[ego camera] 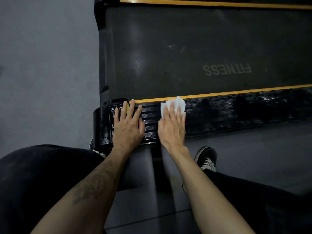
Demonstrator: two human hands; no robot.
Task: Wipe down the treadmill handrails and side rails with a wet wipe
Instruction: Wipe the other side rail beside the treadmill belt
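From the head camera, the treadmill's far side rail shows only as a thin orange-edged strip cut off at the top edge, and the belt runs out of view to the right. Worn grey letters on the belt, upside down, read FITNESS. The near side rail is black, ribbed plastic, scuffed pale toward the right, with an orange strip along its belt edge. A white label at the rail's left end is half hidden and unreadable. The left hand rests flat on that end, fingers spread and straight, grasping nothing. Just beside it, the right hand presses a crumpled white wet wipe against the rail with straight fingers; most of the wipe is hidden beneath them. A black laced shoe stands on the grey floor.
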